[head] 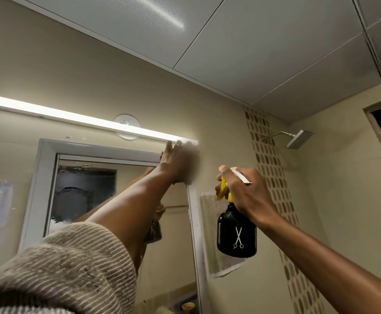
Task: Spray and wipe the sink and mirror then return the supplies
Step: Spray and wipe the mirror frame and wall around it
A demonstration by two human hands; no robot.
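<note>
The white-framed mirror (83, 191) hangs on the wall, with wet smears across its upper left glass. My left hand (178, 162) reaches up to the mirror's top right corner, lying flat and motion-blurred. It presses a dark cloth (162, 156) that only peeks out at the hand's edges. My right hand (243, 191) holds a black spray bottle (237, 234) to the right of the mirror, clear of the glass. The bottle has a yellow trigger and a white scissors mark. Its reflection shows in the mirror. The sink is out of view.
A lit light bar (83, 117) runs just above the mirror, close to my left fingers. A paper sheet (209, 241) is stuck to the wall behind the bottle. A shower head (298, 139) juts out at the upper right beside a dotted tile strip (273, 177).
</note>
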